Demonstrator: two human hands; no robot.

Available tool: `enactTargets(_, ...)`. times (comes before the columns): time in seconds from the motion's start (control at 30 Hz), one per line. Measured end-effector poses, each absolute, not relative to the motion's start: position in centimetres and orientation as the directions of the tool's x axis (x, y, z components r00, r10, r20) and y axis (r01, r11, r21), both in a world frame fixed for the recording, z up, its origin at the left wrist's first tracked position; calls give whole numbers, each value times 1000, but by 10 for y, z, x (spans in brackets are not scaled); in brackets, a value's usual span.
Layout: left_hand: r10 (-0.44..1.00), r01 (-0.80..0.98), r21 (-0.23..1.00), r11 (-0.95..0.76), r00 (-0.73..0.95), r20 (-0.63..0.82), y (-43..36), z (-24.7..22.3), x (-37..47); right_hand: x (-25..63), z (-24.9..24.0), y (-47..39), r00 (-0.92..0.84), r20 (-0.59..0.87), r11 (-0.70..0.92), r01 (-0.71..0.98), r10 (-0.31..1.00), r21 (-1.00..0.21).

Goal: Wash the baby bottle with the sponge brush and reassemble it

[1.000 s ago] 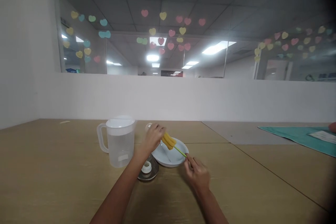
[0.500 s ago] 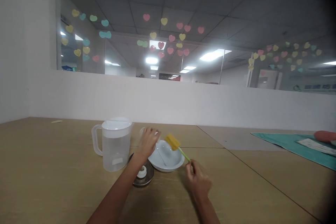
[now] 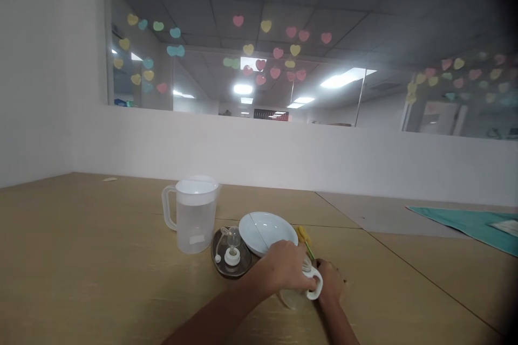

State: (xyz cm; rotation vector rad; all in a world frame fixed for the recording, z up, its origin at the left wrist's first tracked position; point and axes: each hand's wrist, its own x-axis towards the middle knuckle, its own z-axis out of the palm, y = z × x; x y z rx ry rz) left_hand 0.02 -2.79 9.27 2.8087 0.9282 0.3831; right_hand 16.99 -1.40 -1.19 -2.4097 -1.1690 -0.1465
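Observation:
A clear baby bottle [image 3: 292, 298] with white loop handles [image 3: 318, 292] is in my left hand [image 3: 283, 267], low over the table in front of the white bowl [image 3: 259, 221]. My left fingers wrap round it, and its threaded neck points toward my right hand. The right hand [image 3: 332, 283], closed, is just to the right of the bottle. From it sticks the green stem of a bottle brush with a yellow sponge head [image 3: 302, 234], beside the bowl's right rim. Most of the brush handle is hidden in my fingers.
Left of the bowl, a metal tray [image 3: 220, 268] holds a bottle teat with white collar [image 3: 232, 255] and a thin tube. A clear lidded pitcher [image 3: 196, 226] stands behind the tray. A green cloth [image 3: 457, 221] lies far right; a white wall [image 3: 202, 145] bounds the table.
My left hand has moved right and toward me, and now holds the bottle near my right hand. The brush head has shifted right, from above the bowl to beside it. The tray is uncovered.

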Motion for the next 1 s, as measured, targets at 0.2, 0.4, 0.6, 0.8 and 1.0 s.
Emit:
enactTargets(0.2,682,676,92,-731,728,76,-13,87,-1,158,-3,-15,621,173,-572,777,764,-262)
enactTargets(0.4,749,726,197,-659,657,87,22,89,-18,153,-1,-14,604,177,-547,788,777,-283)
enactTargets(0.6,826,803,199,-562,557,83,67,62,-22,152,-1,-11,618,260,-529,778,742,-339)
enactTargets(0.8,828,801,220,-557,556,74,82,47,-12,157,-1,-13,662,394,-445,734,638,-513)
enactTargets(1.0,719,679,237,-695,647,253,69,68,-8,157,-2,-9,698,450,194,417,558,-888)
